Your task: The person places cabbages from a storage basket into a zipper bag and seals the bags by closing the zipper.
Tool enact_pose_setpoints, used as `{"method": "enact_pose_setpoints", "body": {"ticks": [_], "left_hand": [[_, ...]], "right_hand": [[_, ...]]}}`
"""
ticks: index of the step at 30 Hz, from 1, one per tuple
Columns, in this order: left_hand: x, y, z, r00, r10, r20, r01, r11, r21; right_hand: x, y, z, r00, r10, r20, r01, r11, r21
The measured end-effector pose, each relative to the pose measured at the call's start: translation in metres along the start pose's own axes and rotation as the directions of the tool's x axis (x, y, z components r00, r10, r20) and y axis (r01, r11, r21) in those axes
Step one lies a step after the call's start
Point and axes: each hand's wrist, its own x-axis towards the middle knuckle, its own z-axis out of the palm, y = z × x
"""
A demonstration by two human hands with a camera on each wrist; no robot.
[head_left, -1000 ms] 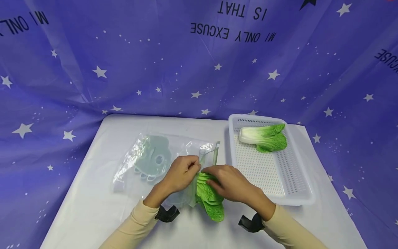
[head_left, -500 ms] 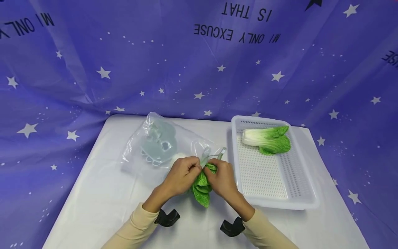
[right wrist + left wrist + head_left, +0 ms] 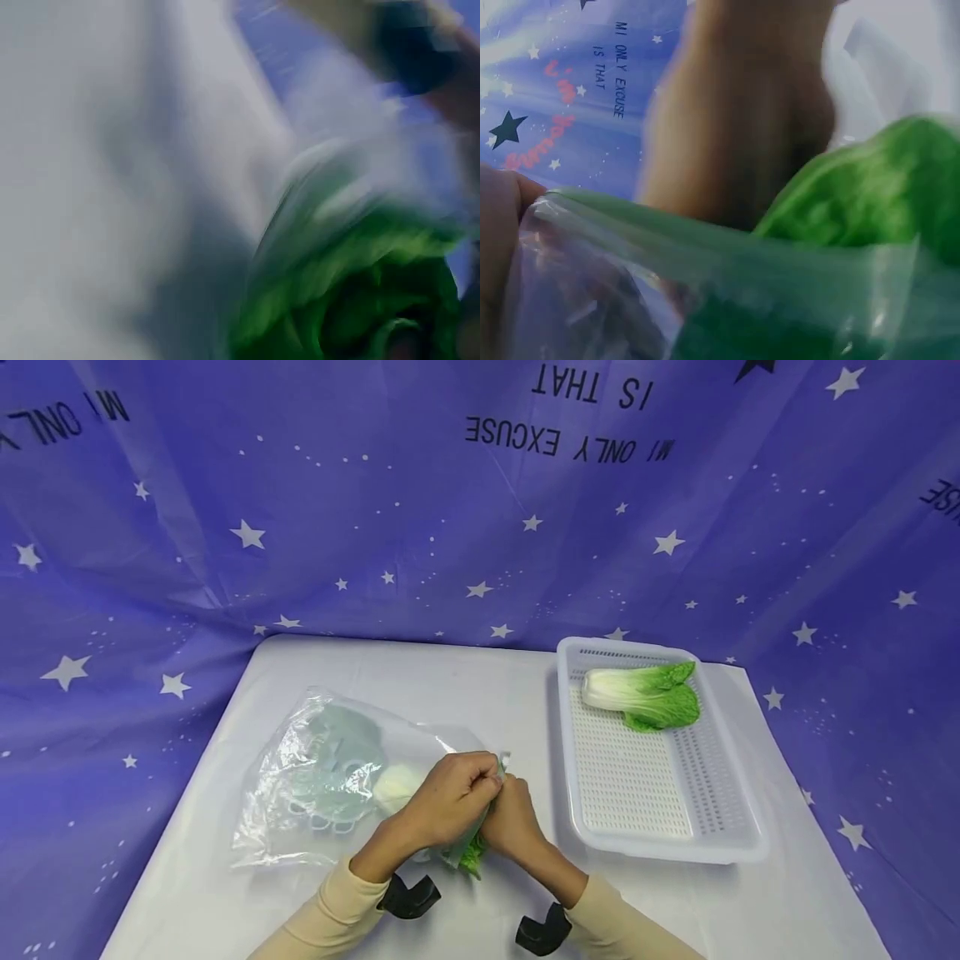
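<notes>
Bagging step: my left hand pinches the bag mouth; right hand at near cabbage, grasp hidden, can't tell. Next, likely: push leftward inside.

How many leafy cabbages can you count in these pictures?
2: one cabbage lies in the white basket; another cabbage, partly hidden, is partly inside the clear bag.

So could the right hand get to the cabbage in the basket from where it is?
Probably yes. The cabbage lies uncovered in the open basket, and the head view shows only the basket's rim in between. The right hand would first need to leave the mouth of the bag, though.
</notes>
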Motion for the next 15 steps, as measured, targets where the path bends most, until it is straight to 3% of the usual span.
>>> {"method": "enact_pose_setpoints", "body": {"ticks": [4,6,11,15], "left_hand": [[-0.003,0.0,-0.002,0.999,-0.005,-0.037,0.005,1.0,0.009],[-0.003,-0.001,-0.005,0.998,0.008,-0.069,-0.007,1.0,0.009],[-0.004,-0.009,-0.014,0.982,0.03,-0.188,-0.038,0.999,-0.038],[-0.002,-0.01,-0.031,0.956,-0.005,-0.294,-0.032,0.992,-0.12]], "right_hand": [[0.011,-0.006,-0.005,0.989,0.092,-0.113,-0.076,0.988,0.136],[0.014,-0.005,-0.007,0.988,0.106,-0.114,-0.092,0.988,0.123],[0.01,0.001,-0.013,0.996,0.052,-0.075,-0.048,0.997,0.058],[0.007,0.004,-0.035,0.983,0.089,-0.161,-0.05,0.971,0.232]]}}
